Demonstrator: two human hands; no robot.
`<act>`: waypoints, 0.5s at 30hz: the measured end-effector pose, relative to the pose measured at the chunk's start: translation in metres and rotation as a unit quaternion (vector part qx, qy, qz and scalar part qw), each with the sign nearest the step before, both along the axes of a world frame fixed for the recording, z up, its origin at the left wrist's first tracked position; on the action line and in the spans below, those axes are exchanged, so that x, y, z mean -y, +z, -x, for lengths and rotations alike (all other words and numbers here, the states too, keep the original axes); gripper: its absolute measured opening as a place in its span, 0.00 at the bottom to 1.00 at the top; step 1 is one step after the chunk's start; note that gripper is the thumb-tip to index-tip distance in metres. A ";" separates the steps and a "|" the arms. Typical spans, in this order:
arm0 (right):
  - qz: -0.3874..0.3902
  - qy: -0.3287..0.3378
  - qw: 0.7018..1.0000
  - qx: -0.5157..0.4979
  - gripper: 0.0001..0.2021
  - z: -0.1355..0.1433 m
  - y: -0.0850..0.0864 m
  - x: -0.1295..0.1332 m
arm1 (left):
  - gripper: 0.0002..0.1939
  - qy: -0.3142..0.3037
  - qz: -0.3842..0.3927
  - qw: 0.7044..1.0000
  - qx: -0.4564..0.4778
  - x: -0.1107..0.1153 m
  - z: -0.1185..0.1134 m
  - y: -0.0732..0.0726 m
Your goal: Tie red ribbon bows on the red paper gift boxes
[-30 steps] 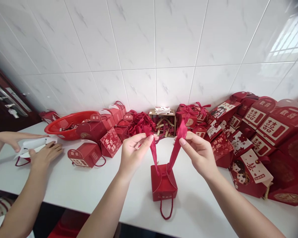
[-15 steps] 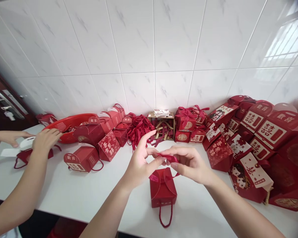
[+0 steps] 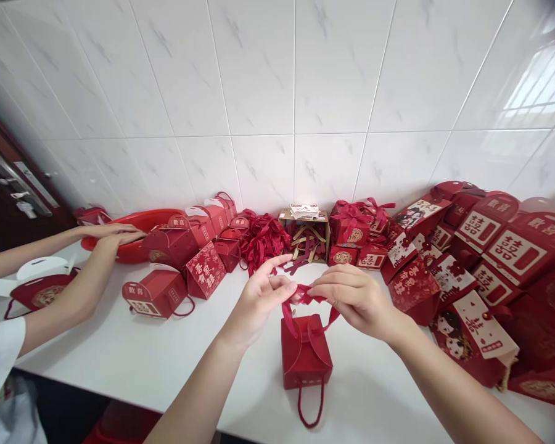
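Note:
A small red gift box (image 3: 307, 357) stands closed on the table in front of me, its rope handle hanging toward the near edge. A dark red ribbon (image 3: 288, 316) loops up from the top of the box. My left hand (image 3: 259, 302) pinches the ribbon between thumb and finger, with the index finger stretched out. On the other side my right hand (image 3: 358, 299) grips the same ribbon with its fingers closed. Both hands are just above the box, close together; part of the ribbon between them is hidden by the fingers.
A heap of red ribbons (image 3: 264, 240) and a cardboard box (image 3: 326, 234) of ribbon strips lie by the wall. Many red gift boxes (image 3: 509, 237) are piled right, others (image 3: 157, 293) stand left. A co-worker's hands (image 3: 113, 234) reach into a red basin (image 3: 139, 217).
My hands have drawn slightly apart, and the ribbon now stretches up from the box in a loop. The co-worker's hands moved from an open box to the basin.

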State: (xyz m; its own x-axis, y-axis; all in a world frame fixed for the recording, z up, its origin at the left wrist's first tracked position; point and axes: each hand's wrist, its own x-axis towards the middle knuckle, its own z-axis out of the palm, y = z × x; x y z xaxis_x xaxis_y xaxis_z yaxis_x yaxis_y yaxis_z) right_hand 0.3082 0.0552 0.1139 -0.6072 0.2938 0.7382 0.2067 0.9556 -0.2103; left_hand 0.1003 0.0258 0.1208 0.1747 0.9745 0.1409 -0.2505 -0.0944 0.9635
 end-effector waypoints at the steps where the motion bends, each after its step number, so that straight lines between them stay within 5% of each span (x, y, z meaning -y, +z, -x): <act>1: -0.030 -0.018 0.999 0.013 0.14 0.000 -0.001 -0.001 | 0.27 0.005 -0.005 1.000 -0.006 0.001 0.000 0.000; 10: -0.101 -0.069 0.991 0.052 0.15 -0.001 -0.012 -0.001 | 0.29 -0.035 0.007 0.999 -0.014 0.004 0.000 -0.001; 15: 0.042 0.004 0.998 -0.037 0.16 0.004 -0.017 0.001 | 0.35 0.030 -0.055 0.996 -0.063 0.010 -0.006 -0.005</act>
